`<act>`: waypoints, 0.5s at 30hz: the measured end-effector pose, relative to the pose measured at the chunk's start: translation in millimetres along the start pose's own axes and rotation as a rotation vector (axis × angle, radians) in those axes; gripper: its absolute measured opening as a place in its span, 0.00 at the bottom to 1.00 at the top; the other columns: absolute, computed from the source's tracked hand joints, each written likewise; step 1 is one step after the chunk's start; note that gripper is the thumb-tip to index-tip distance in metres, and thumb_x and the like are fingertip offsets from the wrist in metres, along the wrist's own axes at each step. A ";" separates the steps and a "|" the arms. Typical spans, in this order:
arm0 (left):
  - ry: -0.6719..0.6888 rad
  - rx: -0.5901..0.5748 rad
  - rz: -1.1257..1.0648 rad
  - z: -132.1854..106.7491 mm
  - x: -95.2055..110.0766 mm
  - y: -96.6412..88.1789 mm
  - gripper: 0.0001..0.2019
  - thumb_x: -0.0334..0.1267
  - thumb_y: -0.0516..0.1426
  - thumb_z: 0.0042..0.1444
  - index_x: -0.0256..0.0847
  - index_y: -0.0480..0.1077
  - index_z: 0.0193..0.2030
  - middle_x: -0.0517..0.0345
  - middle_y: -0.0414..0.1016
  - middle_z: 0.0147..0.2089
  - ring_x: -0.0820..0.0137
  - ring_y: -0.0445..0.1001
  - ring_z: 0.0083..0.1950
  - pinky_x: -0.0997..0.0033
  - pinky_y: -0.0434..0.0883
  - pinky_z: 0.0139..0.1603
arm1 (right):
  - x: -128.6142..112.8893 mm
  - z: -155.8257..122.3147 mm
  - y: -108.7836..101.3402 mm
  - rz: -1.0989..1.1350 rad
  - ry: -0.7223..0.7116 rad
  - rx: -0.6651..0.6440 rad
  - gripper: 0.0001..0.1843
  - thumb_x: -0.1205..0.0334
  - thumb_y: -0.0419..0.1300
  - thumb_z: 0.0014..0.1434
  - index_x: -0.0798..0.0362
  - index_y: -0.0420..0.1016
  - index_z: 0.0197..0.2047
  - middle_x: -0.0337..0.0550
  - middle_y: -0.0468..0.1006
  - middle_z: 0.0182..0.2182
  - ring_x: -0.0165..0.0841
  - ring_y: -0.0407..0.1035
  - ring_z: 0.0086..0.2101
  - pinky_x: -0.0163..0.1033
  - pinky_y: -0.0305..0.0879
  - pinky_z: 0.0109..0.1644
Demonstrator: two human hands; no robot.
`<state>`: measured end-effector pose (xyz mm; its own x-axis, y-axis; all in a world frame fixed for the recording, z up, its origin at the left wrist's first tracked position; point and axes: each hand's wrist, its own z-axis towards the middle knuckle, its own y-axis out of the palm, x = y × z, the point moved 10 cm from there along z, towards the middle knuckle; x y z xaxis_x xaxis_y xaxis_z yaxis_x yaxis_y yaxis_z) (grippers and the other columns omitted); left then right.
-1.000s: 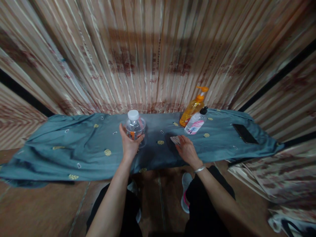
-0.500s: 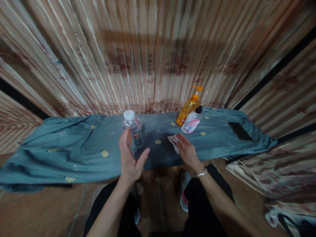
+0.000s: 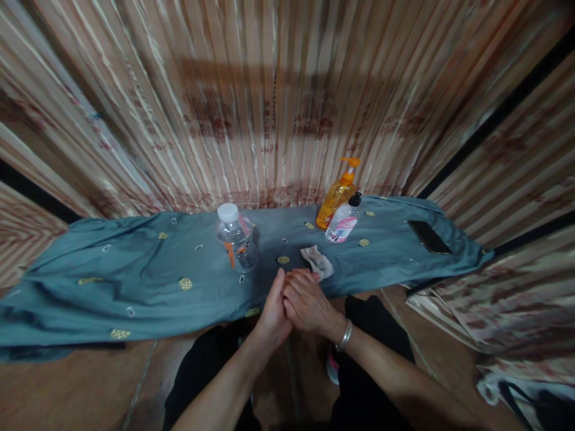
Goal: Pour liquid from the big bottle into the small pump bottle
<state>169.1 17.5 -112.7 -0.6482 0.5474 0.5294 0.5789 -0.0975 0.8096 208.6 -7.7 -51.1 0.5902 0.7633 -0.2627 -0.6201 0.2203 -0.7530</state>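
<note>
My left hand [image 3: 273, 314] and my right hand [image 3: 309, 305] are clasped together at the front edge of the cloth-covered table [image 3: 148, 263]. The right fingers fold over the left hand and partly hide its fingers. No object shows in either hand. Just beyond the right knuckles lies a crumpled whitish tissue [image 3: 318, 262]. A clear plastic bottle [image 3: 238, 242] with a white cap stands upright to the left, apart from both hands.
Behind the tissue stand an orange pump bottle [image 3: 335, 200] and a clear bottle [image 3: 342, 224] with a pink label and black top. A dark phone [image 3: 429, 237] lies at the right. Striped curtains [image 3: 269, 108] hang behind and beside the table.
My right hand has let go of the tissue, which now lies on the cloth. Both hands have come together at the front edge, the left moving right, away from the clear bottle.
</note>
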 end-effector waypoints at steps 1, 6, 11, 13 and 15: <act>0.008 -0.018 0.012 1.5 -1.8 2.2 0.33 0.69 0.79 0.60 0.44 0.89 0.58 0.38 0.94 0.66 0.35 0.83 0.85 0.38 0.79 0.89 | 4.5 -0.3 -1.8 -0.018 -0.032 -0.022 0.19 0.62 0.58 0.84 0.53 0.89 0.65 0.59 0.93 0.55 0.53 0.83 0.57 0.65 0.84 0.72; -0.013 -0.091 0.089 6.5 -18.5 11.1 0.26 0.67 0.80 0.63 0.46 0.88 0.46 0.41 0.95 0.62 0.39 0.83 0.85 0.43 0.76 0.91 | 34.1 -7.4 -15.0 -0.097 -0.039 -0.118 0.10 0.60 0.64 0.87 0.51 0.88 0.58 0.55 0.91 0.50 0.50 0.84 0.51 0.57 0.86 0.62; -0.019 -0.096 0.131 6.0 -7.2 11.4 0.28 0.67 0.77 0.67 0.42 0.92 0.52 0.35 0.95 0.68 0.34 0.80 0.88 0.35 0.71 0.92 | 97.2 -50.9 -41.8 -0.177 0.204 -0.212 0.15 0.57 0.59 0.92 0.50 0.88 0.62 0.55 0.95 0.46 0.48 0.91 0.46 0.47 0.89 0.52; 0.076 -0.103 0.156 4.8 15.6 11.6 0.33 0.70 0.76 0.69 0.42 0.92 0.62 0.33 0.91 0.77 0.33 0.77 0.90 0.33 0.70 0.92 | 128.4 -82.8 -65.3 -0.227 0.311 -0.208 0.21 0.56 0.54 0.92 0.49 0.89 0.56 0.56 0.96 0.44 0.49 0.92 0.43 0.48 0.90 0.50; 0.160 -0.049 0.177 3.9 35.3 5.3 0.34 0.67 0.81 0.63 0.44 0.93 0.65 0.34 0.92 0.76 0.32 0.82 0.86 0.32 0.72 0.90 | 164.1 -117.8 -101.5 -0.287 0.456 -0.141 0.22 0.53 0.53 0.91 0.47 0.90 0.55 0.59 0.97 0.46 0.52 0.94 0.44 0.51 0.91 0.51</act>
<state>151.2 39.6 -90.6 -0.6109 0.3795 0.6948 0.6685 -0.2228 0.7096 429.3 23.6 -88.9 0.9087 0.3371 -0.2461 -0.3447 0.2737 -0.8979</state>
